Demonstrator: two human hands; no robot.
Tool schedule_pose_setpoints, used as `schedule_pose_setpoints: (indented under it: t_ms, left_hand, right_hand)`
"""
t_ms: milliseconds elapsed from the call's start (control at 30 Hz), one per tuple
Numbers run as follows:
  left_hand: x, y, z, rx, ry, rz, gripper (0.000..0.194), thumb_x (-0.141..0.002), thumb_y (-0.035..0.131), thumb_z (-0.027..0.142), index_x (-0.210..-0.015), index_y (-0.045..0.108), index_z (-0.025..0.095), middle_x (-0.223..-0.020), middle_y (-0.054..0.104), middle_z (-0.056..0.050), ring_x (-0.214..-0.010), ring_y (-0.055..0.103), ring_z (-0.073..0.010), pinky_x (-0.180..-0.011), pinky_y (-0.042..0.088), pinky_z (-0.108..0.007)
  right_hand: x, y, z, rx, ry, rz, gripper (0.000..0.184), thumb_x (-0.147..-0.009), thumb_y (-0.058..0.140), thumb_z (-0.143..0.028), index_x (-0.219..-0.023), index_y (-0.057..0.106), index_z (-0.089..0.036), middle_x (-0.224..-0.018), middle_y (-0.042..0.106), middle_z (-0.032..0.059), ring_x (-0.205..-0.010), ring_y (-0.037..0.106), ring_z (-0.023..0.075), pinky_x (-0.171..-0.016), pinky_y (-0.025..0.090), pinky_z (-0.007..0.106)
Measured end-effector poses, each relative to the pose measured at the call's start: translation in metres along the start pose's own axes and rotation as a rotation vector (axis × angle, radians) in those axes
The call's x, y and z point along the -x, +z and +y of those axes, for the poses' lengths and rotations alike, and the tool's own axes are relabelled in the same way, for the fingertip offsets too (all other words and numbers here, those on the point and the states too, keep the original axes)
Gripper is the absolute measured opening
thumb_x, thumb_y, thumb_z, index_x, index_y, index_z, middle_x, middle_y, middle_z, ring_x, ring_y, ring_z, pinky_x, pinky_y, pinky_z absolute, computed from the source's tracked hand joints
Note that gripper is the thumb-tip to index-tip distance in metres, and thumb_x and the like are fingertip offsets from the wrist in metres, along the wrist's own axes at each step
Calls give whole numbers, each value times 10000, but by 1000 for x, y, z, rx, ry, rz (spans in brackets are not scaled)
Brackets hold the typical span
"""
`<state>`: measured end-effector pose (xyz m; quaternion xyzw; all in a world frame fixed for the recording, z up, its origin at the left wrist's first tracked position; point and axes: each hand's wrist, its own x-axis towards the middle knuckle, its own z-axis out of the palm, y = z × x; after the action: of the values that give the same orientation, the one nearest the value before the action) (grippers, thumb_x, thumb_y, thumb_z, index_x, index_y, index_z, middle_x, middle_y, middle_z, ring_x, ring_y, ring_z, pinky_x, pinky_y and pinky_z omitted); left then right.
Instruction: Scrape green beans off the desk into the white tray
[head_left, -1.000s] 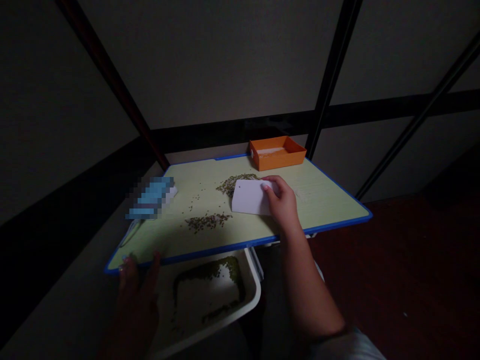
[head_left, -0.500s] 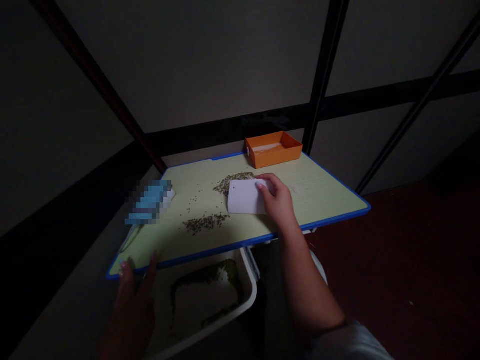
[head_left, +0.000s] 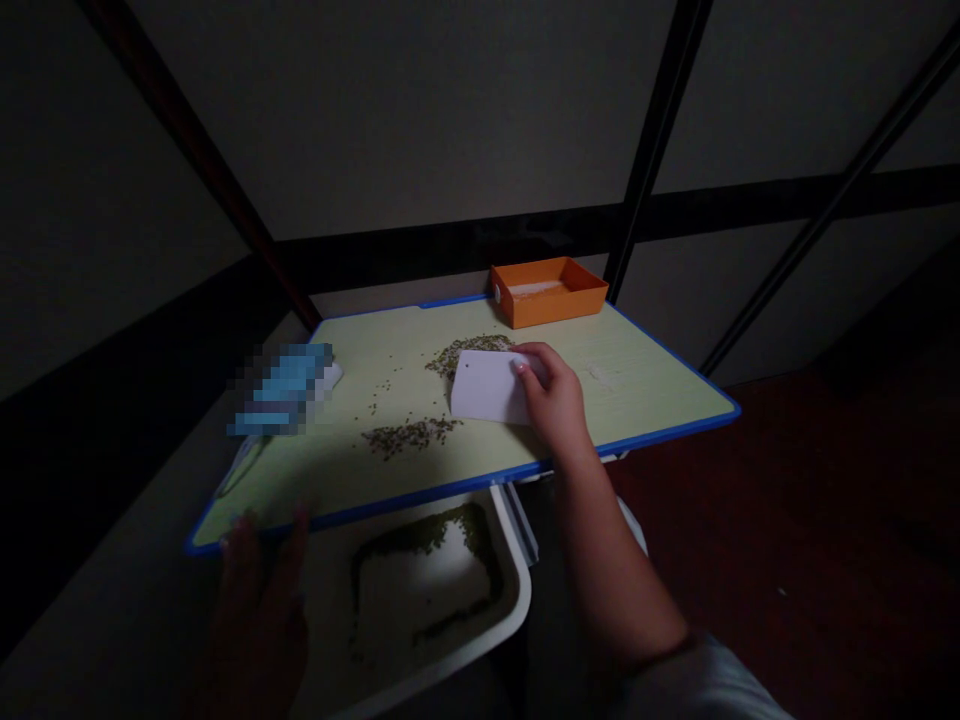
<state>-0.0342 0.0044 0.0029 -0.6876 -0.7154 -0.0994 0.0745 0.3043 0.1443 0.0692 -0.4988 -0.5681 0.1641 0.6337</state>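
My right hand [head_left: 553,393] grips a white scraper card [head_left: 487,386] with a small hole near its corner, thumb on the near face. Its lower edge meets the table [head_left: 637,400], a pale yellow-green top with a blue rim. Just behind and left of the card lies a pile of small green beans mixed with white grains [head_left: 469,352]. A second, thinner patch of the same mix [head_left: 409,437] is spread nearer the front. My left hand [head_left: 262,590], dim in shadow, rests its spread fingers at the table's front left edge, holding nothing.
An orange box [head_left: 555,308] with white grains inside stands at the back right. A blurred blue device [head_left: 285,390] with a cable sits at the left. Below the front edge is a white bin [head_left: 517,610] with green beans in it. Wall panels [head_left: 450,120] rise behind.
The camera view has shifted slightly. My right hand stays on the card in nearly the same spot beside the pile, and my left hand remains at the table edge.
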Motion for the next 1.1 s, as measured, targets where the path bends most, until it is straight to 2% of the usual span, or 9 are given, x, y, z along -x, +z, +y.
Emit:
schedule_pose_setpoints:
  t_ms: [133,300,467,600,667,767,933,1100]
  left_hand:
    - [-1,-1,11,92,2,-10,700,-808,402,93,-1486,281,215,-1659,64,-197,-1510,20,-375,-1211,262,-567]
    - [-2,-2,20,148,-20,9,625,-838,347,91,-1458,341,169,-1630,158,-238,-1519,33,-353,-1213,265,-556]
    - [-2,-3,21,130,18,6,613,-862,309,111,-1474,299,154,-1621,146,-268,-1518,15,-355,-1214,251,-565]
    - [-3,-7,27,132,-32,-38,594,-866,285,107,-1459,322,115,-1599,175,-303,-1507,30,-383,-1200,276,-573]
    - [-4,-8,30,136,-48,-30,591,-867,269,106,-1454,333,122,-1598,194,-294,-1507,45,-373,-1196,291,-564]
    - [-5,-9,31,138,-43,8,583,-867,273,114,-1442,368,145,-1597,222,-276,-1509,91,-360,-1189,312,-559]
    - [-4,-8,28,149,-2,42,590,-853,291,109,-1435,385,142,-1569,270,-294,-1500,122,-382,-1172,332,-592]
    - [-3,-4,25,132,14,74,598,-856,309,117,-1448,368,179,-1582,250,-282,-1498,124,-383,-1163,348,-596]
  right_hand:
    - [1,-1,0,-38,8,-6,176,-830,546,-219,-942,682,-225,-993,755,49,-972,667,227,-878,505,360]
    - [2,-2,-2,-65,17,-36,168,-821,558,-232,-933,683,-213,-984,754,54,-957,665,228,-881,500,369]
    - [4,-6,-5,-81,19,-86,163,-829,570,-233,-945,684,-218,-998,753,47,-957,666,218,-874,502,359]
    - [4,-16,-8,-104,10,-36,158,-838,575,-232,-953,681,-214,-1007,748,53,-954,665,211,-855,509,345]
    - [3,-22,-9,-109,5,-5,149,-836,587,-238,-947,683,-213,-1003,748,56,-945,664,210,-839,511,341]
    - [3,-27,-10,-94,0,-24,141,-829,601,-233,-937,692,-221,-989,748,47,-938,661,209,-831,511,341]
    - [6,-22,-6,-121,15,-38,137,-828,602,-224,-929,694,-229,-978,742,36,-941,656,212,-839,504,349]
    - [6,-17,1,-136,39,-38,143,-830,601,-256,-938,689,-223,-982,742,39,-944,654,223,-842,498,350]
